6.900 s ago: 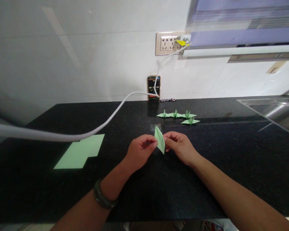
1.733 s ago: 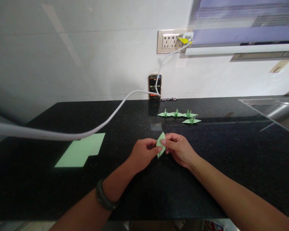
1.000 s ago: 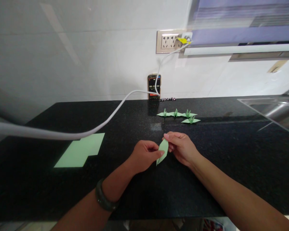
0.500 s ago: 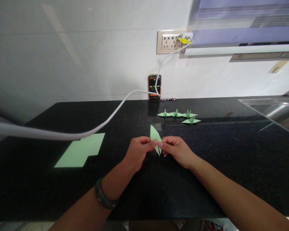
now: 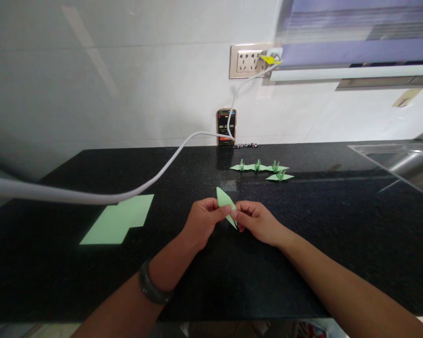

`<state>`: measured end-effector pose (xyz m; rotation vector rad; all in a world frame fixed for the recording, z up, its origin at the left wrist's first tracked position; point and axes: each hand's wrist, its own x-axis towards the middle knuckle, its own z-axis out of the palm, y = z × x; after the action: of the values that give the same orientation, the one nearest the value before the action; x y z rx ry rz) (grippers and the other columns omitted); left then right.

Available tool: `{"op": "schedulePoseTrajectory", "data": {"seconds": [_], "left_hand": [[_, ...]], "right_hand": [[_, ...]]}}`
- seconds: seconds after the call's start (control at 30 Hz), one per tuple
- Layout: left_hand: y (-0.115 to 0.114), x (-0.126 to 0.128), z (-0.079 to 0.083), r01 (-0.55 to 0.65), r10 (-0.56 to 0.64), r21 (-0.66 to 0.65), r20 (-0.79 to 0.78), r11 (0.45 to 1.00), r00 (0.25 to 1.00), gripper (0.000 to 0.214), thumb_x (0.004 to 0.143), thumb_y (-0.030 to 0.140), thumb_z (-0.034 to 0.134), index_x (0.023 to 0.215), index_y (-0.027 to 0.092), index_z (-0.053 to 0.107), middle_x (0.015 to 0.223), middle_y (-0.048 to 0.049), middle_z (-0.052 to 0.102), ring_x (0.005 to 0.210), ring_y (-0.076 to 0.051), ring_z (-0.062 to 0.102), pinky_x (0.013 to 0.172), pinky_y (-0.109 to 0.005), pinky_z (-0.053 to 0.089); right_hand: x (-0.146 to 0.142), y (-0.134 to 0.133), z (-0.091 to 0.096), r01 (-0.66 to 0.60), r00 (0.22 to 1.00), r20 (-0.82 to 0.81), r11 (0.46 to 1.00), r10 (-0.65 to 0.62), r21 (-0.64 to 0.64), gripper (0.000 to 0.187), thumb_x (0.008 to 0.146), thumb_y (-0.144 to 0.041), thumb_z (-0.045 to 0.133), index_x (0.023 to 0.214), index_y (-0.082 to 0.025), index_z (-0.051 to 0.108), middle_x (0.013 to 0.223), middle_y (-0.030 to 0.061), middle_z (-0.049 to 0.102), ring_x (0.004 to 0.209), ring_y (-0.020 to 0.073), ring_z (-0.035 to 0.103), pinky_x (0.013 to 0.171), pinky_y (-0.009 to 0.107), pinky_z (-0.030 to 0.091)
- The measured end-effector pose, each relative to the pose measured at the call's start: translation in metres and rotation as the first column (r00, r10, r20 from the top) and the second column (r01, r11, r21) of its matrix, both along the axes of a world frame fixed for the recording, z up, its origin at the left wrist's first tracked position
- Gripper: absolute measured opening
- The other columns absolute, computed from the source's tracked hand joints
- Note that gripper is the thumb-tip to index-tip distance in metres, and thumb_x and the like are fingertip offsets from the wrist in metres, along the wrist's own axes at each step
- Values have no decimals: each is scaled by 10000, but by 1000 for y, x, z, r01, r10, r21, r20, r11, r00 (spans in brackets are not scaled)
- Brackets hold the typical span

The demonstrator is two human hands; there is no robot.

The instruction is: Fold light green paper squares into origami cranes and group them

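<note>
Between my two hands is a folded piece of light green paper (image 5: pixel 223 197), long and pointed at both ends, held over the black counter (image 5: pixel 183 291). My left hand (image 5: pixel 204 220) pinches its left side, thumb on top. On the lower right edge, the thumb and fingers of my right hand (image 5: pixel 255 220) close on the same paper. Some fingertips are hidden behind it. Beyond my hands stand several folded green paper cranes (image 5: pixel 258 166), most in a row, with one crane (image 5: pixel 280 176) in front at the right.
Green paper sheets (image 5: pixel 109 225) lie at the left. A white cable (image 5: pixel 162 171) arches across the view to the wall socket (image 5: pixel 247 61). Against the wall leans a phone (image 5: pixel 226 126) showing a timer, beside a beaded strand (image 5: pixel 246 146). A metal sink (image 5: pixel 409 162) is at the right.
The folded paper has tilted: its upper tip moved left and slightly down, its lower tip a little right. Both hands keep hold and have barely shifted.
</note>
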<state>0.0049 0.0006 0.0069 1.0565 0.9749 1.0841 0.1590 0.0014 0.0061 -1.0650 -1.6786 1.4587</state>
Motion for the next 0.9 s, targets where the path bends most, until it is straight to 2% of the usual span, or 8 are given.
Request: {"op": "schedulePoseTrajectory", "data": {"seconds": [0.17, 0.33, 0.5, 0.7, 0.9], "left_hand": [[1, 1, 0, -81, 80, 24, 8, 996, 997, 167, 618, 286, 665, 638, 130, 607, 575, 11, 580, 547, -96, 521, 551, -223, 391], [2, 0, 1, -183, 183, 9, 45, 983, 982, 163, 618, 289, 662, 647, 137, 612, 595, 16, 567, 568, -89, 515, 581, -224, 393], [0, 3, 1, -147, 147, -8, 44, 989, 988, 171, 620, 294, 658, 632, 129, 613, 580, 11, 560, 519, -66, 457, 525, -205, 350], [-2, 6, 2, -121, 121, 18, 21, 992, 992, 156, 624, 276, 658, 588, 135, 602, 507, 33, 514, 478, -54, 396, 485, -200, 298], [-4, 6, 3, -132, 132, 6, 18, 991, 991, 180, 614, 301, 658, 574, 136, 599, 509, 31, 517, 477, -61, 400, 488, -209, 297]], "right_hand": [[1, 0, 0, 19, 999, 43, 999, -20, 25, 260, 767, -382, 496, 644, -153, 493, 541, -42, 443, 461, 58, 416, 447, 183, 347], [2, 3, -3, 76, 997, 4, 996, -76, -51, 263, 761, -401, 495, 681, -152, 523, 572, -32, 464, 455, 60, 429, 441, 194, 382], [-3, 1, -3, 109, 991, -77, 994, -111, -26, 263, 719, -409, 559, 767, -151, 544, 641, -16, 498, 520, 68, 445, 448, 182, 381], [-11, -3, -5, 105, 993, -57, 994, -105, 1, 250, 744, -373, 533, 639, -147, 515, 538, -39, 449, 439, 53, 392, 415, 187, 316], [-13, -4, -7, 155, 987, -39, 988, -155, 17, 218, 745, -343, 520, 636, -154, 524, 524, -36, 474, 422, 58, 382, 416, 191, 303]]}}
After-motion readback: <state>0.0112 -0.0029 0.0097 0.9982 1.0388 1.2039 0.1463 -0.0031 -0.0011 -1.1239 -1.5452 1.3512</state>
